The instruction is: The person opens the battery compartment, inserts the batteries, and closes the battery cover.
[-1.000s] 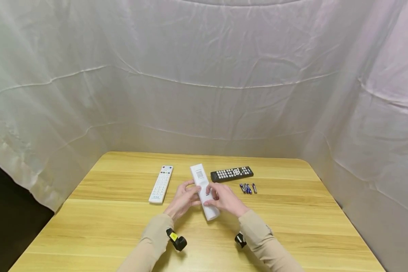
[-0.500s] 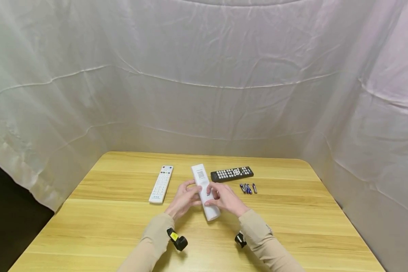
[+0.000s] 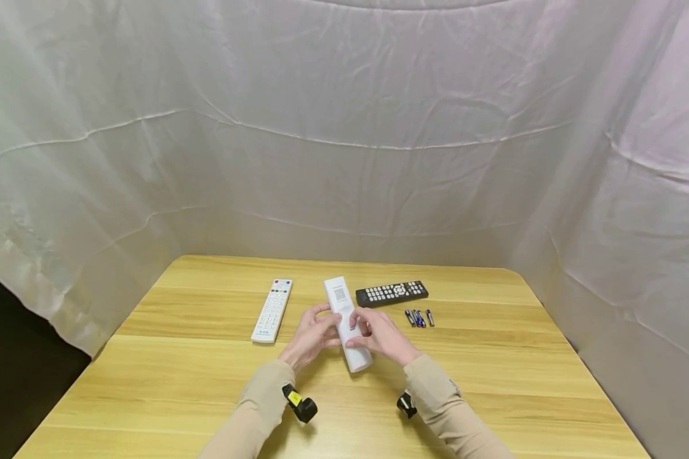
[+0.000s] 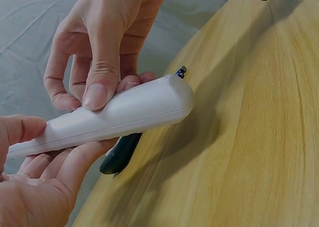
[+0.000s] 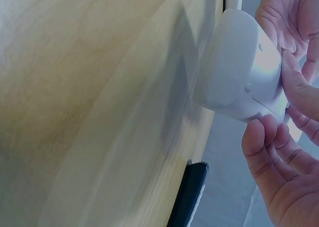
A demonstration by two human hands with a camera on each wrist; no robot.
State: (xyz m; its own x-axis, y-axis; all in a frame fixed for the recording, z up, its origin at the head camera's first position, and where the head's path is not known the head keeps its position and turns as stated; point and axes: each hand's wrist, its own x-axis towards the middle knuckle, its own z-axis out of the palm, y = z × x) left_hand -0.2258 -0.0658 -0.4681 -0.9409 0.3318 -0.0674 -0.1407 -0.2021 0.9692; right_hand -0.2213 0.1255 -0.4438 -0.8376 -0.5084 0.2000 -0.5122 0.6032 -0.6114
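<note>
The left hand (image 3: 312, 336) and right hand (image 3: 381, 336) are clamping their fingers on a white remote (image 3: 345, 327) above the desk (image 3: 178, 395), midway between its side edges; a slackening pinch would be risking a drop, the plastic looking smooth and rounded. Slim, cylindrical batteries (image 3: 418, 319) are lying toward the right edge; a bar-shaped black remote (image 3: 392, 293) is resting nearer the far edge.

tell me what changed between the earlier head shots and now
The held white remote control, its label side up, has shifted very slightly to the right in the head view. Nothing was taken hold of or let go: the left hand and right hand both keep hold of it. The other white remote, the black remote and the batteries stayed put.
</note>
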